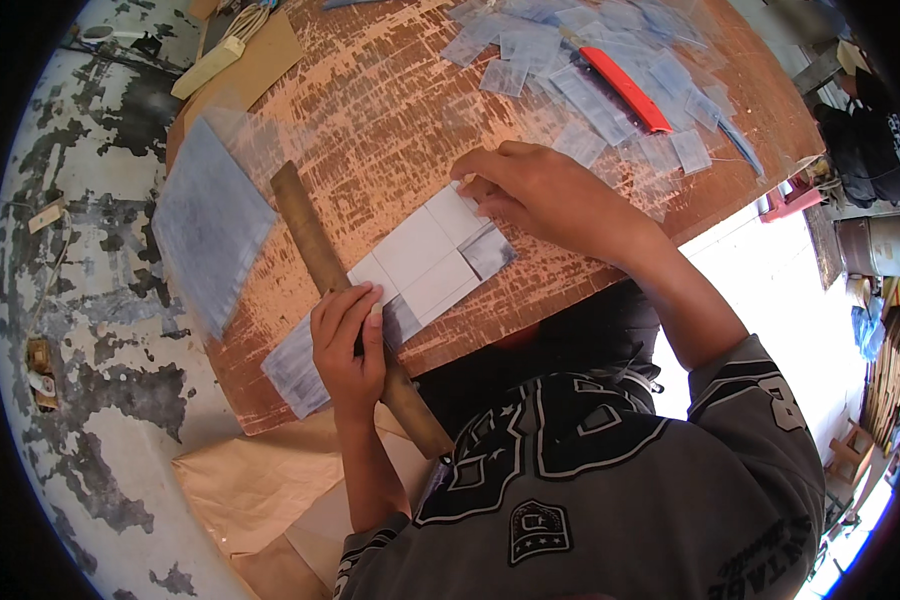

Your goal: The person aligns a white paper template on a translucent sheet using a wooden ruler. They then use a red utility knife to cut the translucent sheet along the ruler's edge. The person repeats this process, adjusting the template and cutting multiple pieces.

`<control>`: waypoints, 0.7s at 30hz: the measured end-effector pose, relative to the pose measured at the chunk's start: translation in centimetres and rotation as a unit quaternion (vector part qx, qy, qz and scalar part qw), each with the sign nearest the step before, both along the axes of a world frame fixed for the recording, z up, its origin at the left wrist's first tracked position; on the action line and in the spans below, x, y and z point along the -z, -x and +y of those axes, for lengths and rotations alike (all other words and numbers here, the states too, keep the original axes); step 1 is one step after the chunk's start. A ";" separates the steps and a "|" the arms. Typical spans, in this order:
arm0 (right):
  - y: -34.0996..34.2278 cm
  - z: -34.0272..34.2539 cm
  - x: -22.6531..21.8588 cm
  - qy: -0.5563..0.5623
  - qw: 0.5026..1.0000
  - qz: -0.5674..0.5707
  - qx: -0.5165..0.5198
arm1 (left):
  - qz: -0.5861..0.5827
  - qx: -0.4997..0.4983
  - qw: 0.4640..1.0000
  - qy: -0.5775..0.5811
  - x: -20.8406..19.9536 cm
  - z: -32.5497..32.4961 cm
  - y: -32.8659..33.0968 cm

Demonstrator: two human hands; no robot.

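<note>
A flat brown wooden strip (308, 225) lies slantwise over the table's near edge. My left hand (350, 345) grips it about midway, with the fingers over its top and the thumb at its side. Under the strip runs a band of clear grey plastic sheet (295, 375), and several white rectangular cards (415, 245) lie in rows on it to the right. At the far end of the cards is my right hand (530, 195), its fingers curled and pressed together at the card corner. What sits between those fingertips is too small to make out.
A red-handled cutter (625, 90) rests on a heap of clear plastic pieces (570, 40) at the far right. A stack of plastic sheets (210, 220) lies at the left. A cream power strip (210, 65) is at the far left. Brown paper (260, 485) lies below the worn table (390, 120).
</note>
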State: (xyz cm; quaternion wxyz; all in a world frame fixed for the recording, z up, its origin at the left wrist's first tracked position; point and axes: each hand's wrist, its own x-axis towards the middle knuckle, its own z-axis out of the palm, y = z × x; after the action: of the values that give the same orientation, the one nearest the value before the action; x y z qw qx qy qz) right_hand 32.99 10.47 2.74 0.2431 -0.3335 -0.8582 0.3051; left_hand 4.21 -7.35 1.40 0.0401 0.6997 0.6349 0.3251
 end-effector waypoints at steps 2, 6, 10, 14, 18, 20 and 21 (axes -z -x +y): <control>0.1 -0.2 0.0 -0.006 1.000 0.005 0.009 | 0.000 -0.001 1.000 0.000 0.0 0.1 -0.1; 0.2 0.2 1.4 -0.081 0.995 0.063 -0.006 | 0.000 0.003 1.000 -0.001 -0.1 0.1 -0.1; 0.3 0.8 1.8 -0.102 0.992 0.070 -0.034 | 0.004 0.000 1.000 0.005 0.0 -0.1 0.1; 0.3 1.2 1.9 -0.084 0.992 0.075 -0.051 | 0.001 0.000 1.000 0.006 0.0 -0.1 0.2; 0.0 1.5 1.8 -0.068 0.992 0.085 -0.062 | 0.003 0.003 1.000 0.006 0.0 -0.1 0.2; 0.1 1.6 1.9 -0.053 0.992 0.095 -0.066 | 0.007 0.006 1.000 0.004 0.0 -0.1 0.2; 0.1 1.6 1.9 -0.045 0.992 0.100 -0.068 | 0.009 0.008 1.000 0.003 0.0 -0.1 0.2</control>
State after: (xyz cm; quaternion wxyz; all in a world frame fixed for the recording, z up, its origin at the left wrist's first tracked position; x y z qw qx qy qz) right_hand 32.90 12.07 0.86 0.3208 -0.2311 -0.8633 0.3137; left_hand 3.98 -7.42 1.44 0.0395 0.7071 0.6311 0.3165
